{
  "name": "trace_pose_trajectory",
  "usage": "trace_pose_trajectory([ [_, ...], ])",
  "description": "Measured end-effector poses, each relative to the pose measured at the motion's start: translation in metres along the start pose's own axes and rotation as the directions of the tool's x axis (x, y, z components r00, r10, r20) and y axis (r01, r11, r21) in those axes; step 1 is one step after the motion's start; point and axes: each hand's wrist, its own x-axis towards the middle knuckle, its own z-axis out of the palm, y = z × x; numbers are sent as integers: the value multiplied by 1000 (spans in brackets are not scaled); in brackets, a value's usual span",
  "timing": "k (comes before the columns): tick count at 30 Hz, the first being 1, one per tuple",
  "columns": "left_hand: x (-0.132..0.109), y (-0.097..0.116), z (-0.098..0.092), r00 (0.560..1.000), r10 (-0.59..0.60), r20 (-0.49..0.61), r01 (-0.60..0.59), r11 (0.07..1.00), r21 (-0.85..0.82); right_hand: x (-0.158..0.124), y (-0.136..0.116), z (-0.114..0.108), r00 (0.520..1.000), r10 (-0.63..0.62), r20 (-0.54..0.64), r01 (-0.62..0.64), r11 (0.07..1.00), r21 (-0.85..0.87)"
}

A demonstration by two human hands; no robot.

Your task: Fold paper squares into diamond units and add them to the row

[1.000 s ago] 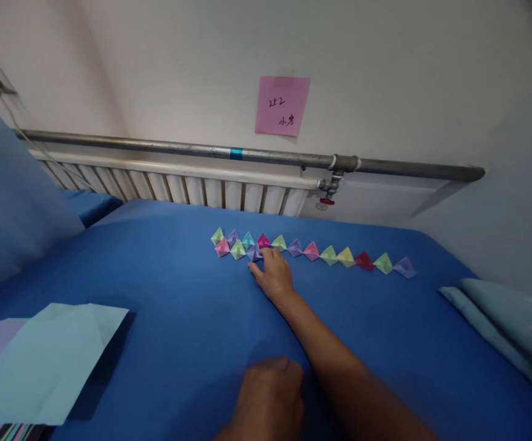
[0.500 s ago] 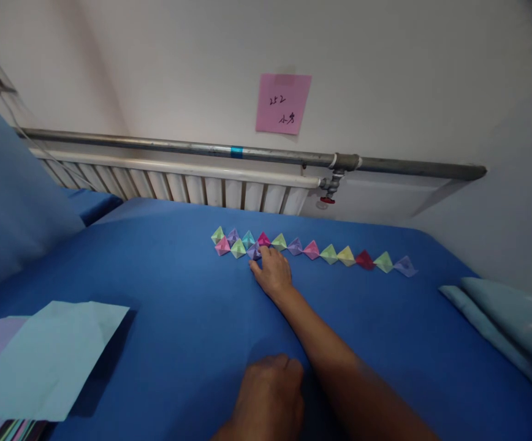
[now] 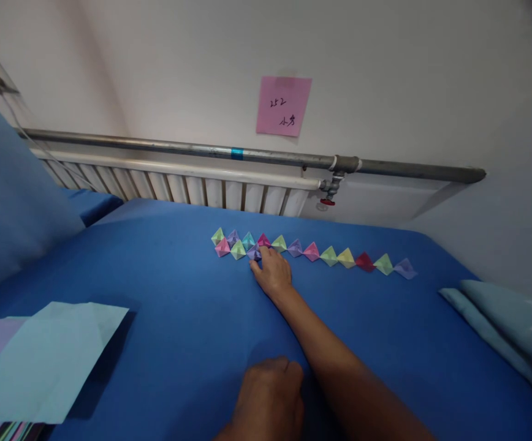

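Note:
Several small folded paper pyramids in pastel colours lie in a row (image 3: 330, 255) on the blue sheet (image 3: 165, 294), with a second short row at the left end. My right hand (image 3: 273, 272) reaches out to that left end, its fingertips pinched on a purple paper pyramid (image 3: 254, 252). My left hand (image 3: 270, 401) rests near the bottom edge as a loose fist, with nothing visible in it.
A stack of coloured paper sheets (image 3: 40, 358), light blue on top, lies at the lower left. A radiator (image 3: 178, 187) and a grey pipe (image 3: 247, 154) run along the wall. A pink note (image 3: 283, 105) hangs above. Light blue folded cloth (image 3: 505, 324) sits right.

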Motion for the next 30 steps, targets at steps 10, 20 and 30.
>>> trace_pose_trajectory([
  [10, 0, -1, 2, 1000, 16, -12, -15, 1000, 16, 0, 0, -1, 1000, 2, 1, -2, 1000, 6],
  [20, 0, 0, -1, 1000, -7, 3, 7, 1000, -5, 0, 1, 0, 1000, 3, -13, -3, 999, 40],
  [30, -1, 1, -4, 999, -7, 45, 8, 1000, -25, -9, 13, 6, 996, -39, -81, 50, 989, 142],
])
